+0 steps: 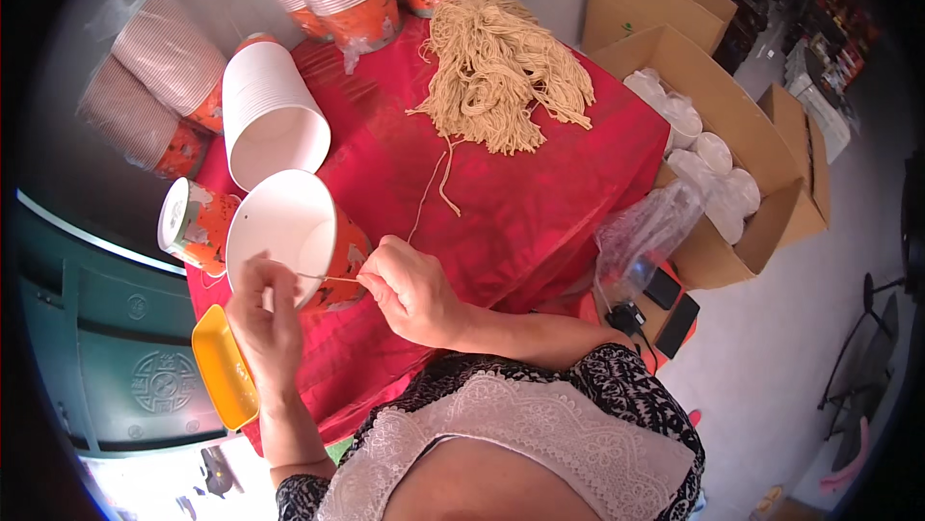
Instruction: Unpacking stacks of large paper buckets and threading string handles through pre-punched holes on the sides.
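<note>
A thin tan cord (330, 278) is stretched between my two hands. My left hand (267, 314) is closed on its left end with the fingers pinched, slightly blurred. My right hand (412, 292) pinches the cord's other side between thumb and fingers. Just beyond them a large paper bucket (349, 241), white inside and orange outside, lies tilted with its mouth facing left and toward me. Loose strands run from near my right hand toward a heap of tan cords (506, 68) on the red tablecloth (501, 222).
A stack of white nested buckets (275, 102) lies behind, with a small orange patterned cup (200, 225) at left. Wrapped bucket stacks (169, 58) line the wall. A yellow tray (224, 367) sits at the table's left edge. At right, a cardboard box (771, 160) holds bagged white items.
</note>
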